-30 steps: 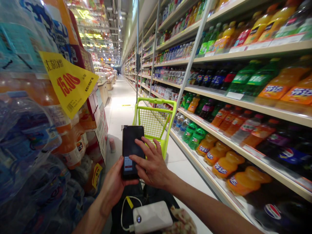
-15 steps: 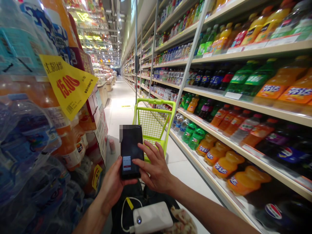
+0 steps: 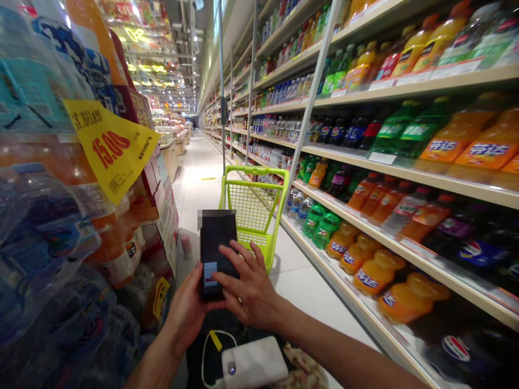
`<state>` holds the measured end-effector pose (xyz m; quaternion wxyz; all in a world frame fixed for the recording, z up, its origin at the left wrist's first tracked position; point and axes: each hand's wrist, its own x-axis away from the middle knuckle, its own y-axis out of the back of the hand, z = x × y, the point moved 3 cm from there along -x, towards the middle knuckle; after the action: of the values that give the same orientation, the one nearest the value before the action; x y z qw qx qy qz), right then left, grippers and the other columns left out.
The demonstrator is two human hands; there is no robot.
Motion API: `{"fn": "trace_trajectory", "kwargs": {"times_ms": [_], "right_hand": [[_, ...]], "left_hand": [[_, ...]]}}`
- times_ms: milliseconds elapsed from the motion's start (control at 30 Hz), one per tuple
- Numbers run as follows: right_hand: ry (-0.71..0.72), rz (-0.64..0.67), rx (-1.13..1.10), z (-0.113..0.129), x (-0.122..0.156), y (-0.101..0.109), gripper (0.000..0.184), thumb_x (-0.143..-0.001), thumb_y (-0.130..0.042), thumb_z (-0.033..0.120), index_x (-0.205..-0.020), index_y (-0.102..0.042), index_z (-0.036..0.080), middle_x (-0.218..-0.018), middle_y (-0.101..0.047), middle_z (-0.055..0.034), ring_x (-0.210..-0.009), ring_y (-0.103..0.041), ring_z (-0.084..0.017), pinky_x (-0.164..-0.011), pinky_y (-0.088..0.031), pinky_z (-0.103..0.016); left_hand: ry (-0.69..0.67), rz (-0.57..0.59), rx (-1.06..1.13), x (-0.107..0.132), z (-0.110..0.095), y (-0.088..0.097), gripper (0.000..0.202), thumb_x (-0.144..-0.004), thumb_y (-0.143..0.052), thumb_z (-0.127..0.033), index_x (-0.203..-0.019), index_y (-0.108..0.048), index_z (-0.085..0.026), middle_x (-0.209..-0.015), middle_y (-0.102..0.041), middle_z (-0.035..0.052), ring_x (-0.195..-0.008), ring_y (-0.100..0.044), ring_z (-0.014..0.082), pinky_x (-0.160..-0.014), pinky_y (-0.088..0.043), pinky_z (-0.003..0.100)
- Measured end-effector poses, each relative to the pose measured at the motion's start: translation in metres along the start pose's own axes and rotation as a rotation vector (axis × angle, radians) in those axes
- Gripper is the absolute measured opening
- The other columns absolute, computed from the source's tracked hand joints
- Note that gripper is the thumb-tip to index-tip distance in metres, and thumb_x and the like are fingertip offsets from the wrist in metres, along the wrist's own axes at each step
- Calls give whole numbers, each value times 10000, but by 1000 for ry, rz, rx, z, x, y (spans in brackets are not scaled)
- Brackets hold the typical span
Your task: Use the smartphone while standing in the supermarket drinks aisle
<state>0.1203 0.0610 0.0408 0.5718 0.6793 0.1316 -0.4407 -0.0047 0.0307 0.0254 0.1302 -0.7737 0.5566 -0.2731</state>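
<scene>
A black smartphone [image 3: 215, 236] stands upright in front of me, its screen dark except for a small pale panel near the bottom. My left hand [image 3: 190, 303] is closed around its lower left side and bottom edge. Over the screen, my right hand [image 3: 252, 289] has its fingers spread, and the index fingertip is at the pale panel. Below both hands lies a white power bank [image 3: 255, 361] with a white cable [image 3: 204, 354] plugged into it. Beside the power bank is a crumpled beige patterned cloth [image 3: 306, 367].
A lime-green shopping cart [image 3: 259, 172] stands just beyond the phone. Shelves [image 3: 405, 156] of soft drink bottles line the right. Shrink-wrapped bottles [image 3: 44, 227] are stacked on the left under a yellow price sign [image 3: 111, 148]. A pale tiled aisle [image 3: 194, 189] runs ahead.
My right hand has slid slightly left and down across the screen, its index fingertip now on the pale panel. The left hand keeps its hold on the smartphone.
</scene>
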Motion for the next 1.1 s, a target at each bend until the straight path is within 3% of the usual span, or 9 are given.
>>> {"fn": "trace_trajectory", "kwargs": {"times_ms": [267, 400, 733, 1100], "right_hand": [[18, -11, -30, 2, 2, 3, 268, -746, -493, 244, -989, -604, 259, -1345, -384, -73, -1278, -276, -279, -1036, -130, -513], [17, -90, -58, 0, 0, 10, 280, -738, -486, 216, -991, -599, 255, -1326, -391, -66, -1255, -312, -271, -1033, -162, -508], [-171, -196, -50, -20, 13, 15, 314, -779, -422, 139, -1057, -544, 219, -1292, -393, -94, -1226, -336, -271, -984, -254, -520], [-38, -105, -76, -3, 6, 9, 275, -748, -486, 203, -993, -601, 257, -1314, -384, -72, -1251, -307, -279, -1022, -171, -518]], "left_hand": [[-2, 25, -7, 1, 0, 0, 209, -830, -468, -261, -915, -623, -150, -854, -680, 77, -668, -625, 180, -484, -554, 336], [2, 30, -21, -1, 0, 2, 215, -838, -456, -262, -935, -604, -141, -846, -679, 79, -667, -625, 184, -469, -547, 331], [29, 9, -75, -4, -2, 3, 274, -854, -421, -268, -1001, -580, -100, -860, -688, 109, -694, -647, 218, -449, -543, 328], [13, 19, -65, -2, 1, 2, 226, -849, -431, -261, -948, -588, -131, -847, -674, 81, -677, -624, 188, -465, -541, 325]]}}
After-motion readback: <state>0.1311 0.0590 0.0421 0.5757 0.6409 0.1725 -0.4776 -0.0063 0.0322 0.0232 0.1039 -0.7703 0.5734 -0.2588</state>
